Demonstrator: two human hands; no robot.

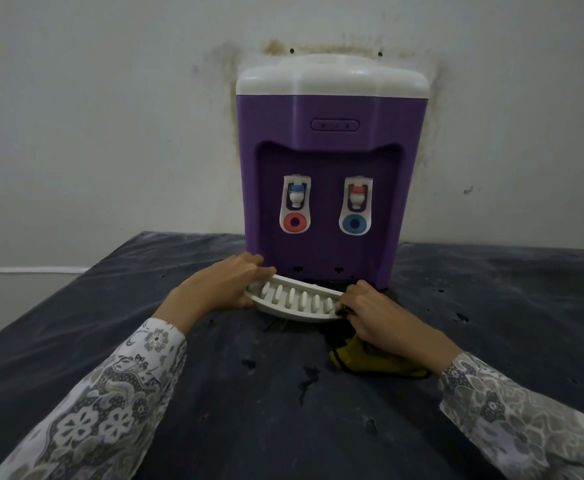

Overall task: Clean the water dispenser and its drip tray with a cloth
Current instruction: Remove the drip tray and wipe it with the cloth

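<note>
A purple water dispenser (332, 161) with a white top stands against the wall at the back of the table. Its white slotted drip tray (294, 302) sits just in front of its base, slightly tilted. My left hand (221, 289) grips the tray's left end. My right hand (380, 317) holds the tray's right end, with a dark yellow cloth (363, 358) bunched under the palm and trailing onto the table.
The table is covered by a dark, worn sheet (110, 323) with small holes and marks. The wall (110, 116) behind the dispenser is stained. Two taps, one blue (296, 195) and one red (357, 197), sit in the dispenser's recess.
</note>
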